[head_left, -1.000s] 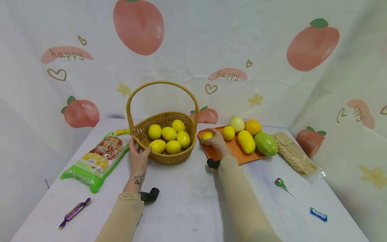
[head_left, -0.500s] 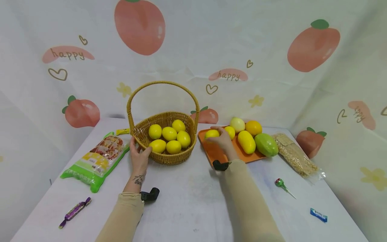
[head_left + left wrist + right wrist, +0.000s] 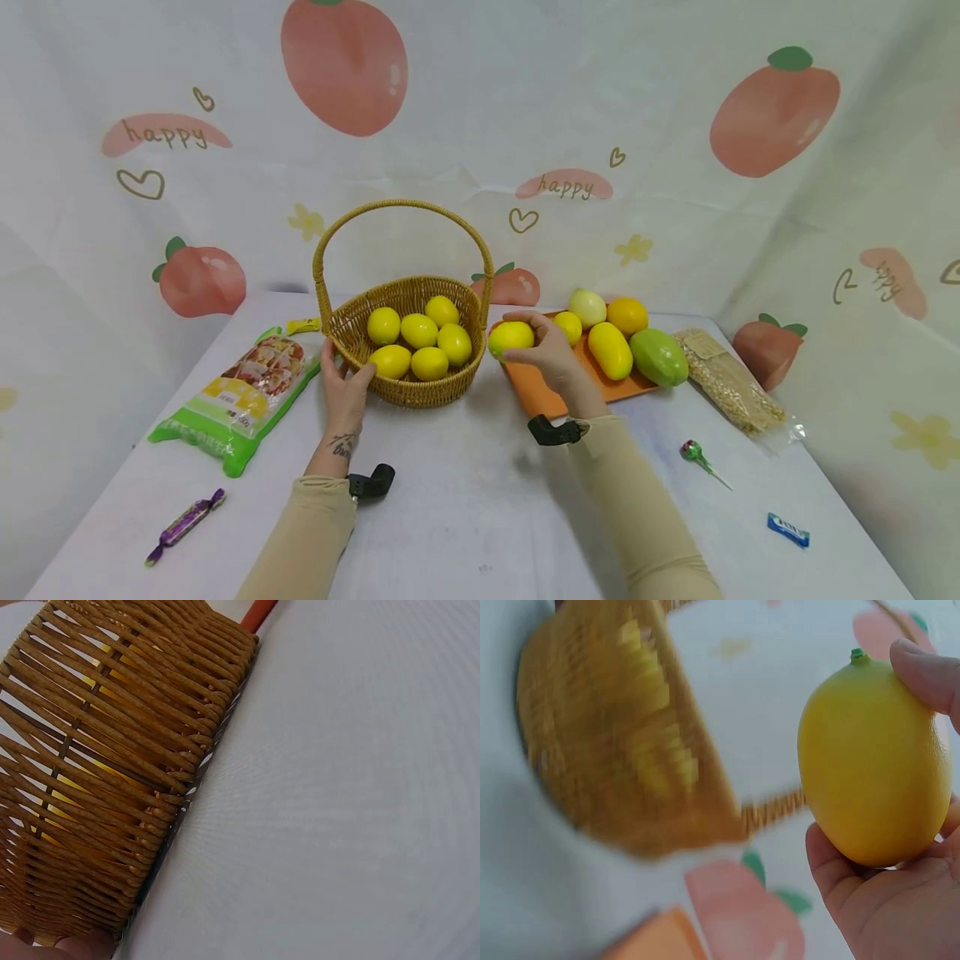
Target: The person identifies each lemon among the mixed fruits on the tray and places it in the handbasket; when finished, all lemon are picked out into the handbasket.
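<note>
In the head view my right hand (image 3: 558, 360) grips a lemon (image 3: 512, 337) between thumb and fingers, lifted over the left end of an orange tray (image 3: 542, 402). The right wrist view shows this lemon (image 3: 874, 761) close up, yellow with a small green stem end. My left hand (image 3: 347, 392) holds the left side of a wicker basket (image 3: 427, 395), its thumb at the rim. Several lemons (image 3: 418, 331) lie inside the basket. Fingertips (image 3: 86, 946) touch the weave in the left wrist view; the rest of that hand is out of frame.
The tray bears another lemon (image 3: 570, 327), a pale round fruit (image 3: 587, 307), an orange (image 3: 627, 316), a mango (image 3: 611, 351) and a papaya (image 3: 658, 357). A green food bag (image 3: 243, 396), purple candy (image 3: 184, 527), grain bag (image 3: 729, 383), lollipop (image 3: 697, 454) and blue candy (image 3: 788, 530) lie around.
My right hand has lifted the lemon off the tray, first shifting slightly right, then coming nearer with it toward the basket. The left hand and the basket have stayed put.
</note>
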Demonstrator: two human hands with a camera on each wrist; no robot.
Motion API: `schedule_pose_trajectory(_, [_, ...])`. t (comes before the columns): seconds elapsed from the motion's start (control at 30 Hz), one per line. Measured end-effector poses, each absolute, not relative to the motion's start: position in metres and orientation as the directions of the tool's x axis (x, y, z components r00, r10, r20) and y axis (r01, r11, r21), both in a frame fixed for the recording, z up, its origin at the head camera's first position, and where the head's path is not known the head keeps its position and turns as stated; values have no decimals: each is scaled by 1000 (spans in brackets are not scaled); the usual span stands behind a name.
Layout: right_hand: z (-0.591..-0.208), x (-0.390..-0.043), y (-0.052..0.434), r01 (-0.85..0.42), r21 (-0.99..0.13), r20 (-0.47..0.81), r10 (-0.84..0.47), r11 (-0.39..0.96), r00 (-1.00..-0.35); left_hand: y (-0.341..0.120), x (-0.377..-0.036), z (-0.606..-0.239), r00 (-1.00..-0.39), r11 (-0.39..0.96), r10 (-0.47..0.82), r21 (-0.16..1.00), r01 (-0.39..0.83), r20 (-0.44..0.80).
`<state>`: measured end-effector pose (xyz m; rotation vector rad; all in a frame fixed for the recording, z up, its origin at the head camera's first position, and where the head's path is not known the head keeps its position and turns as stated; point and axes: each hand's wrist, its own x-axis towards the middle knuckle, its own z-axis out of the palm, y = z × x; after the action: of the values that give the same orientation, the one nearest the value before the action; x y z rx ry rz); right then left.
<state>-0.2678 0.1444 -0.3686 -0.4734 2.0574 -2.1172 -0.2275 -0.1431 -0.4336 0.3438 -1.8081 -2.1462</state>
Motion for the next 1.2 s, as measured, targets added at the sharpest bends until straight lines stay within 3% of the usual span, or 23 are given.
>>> schedule_pose_trajectory(0.23, [-352, -270, 91, -154, -986, 168, -442, -67, -881, -144, -228, -435, -923, -140, -385, 988, 68, 9])
schedule_pose_trajectory(0.7, [-349, -302, 7, -92, -996, 89, -477, -17, -874, -143, -227, -437, -925, -141, -379, 990, 30, -26])
schedule_pose_trajectory(0.9, [-357, -307, 0, -104, -994, 73, -451, 45, -889, -142, -226, -436, -928, -145, -371, 989, 16, -40])
schedule_pose_trajectory(1.2, [-349, -292, 30, -156, -983, 181, -346, -98, -921, -144, -228, -435, -920, -132, -391, 990, 53, -3])
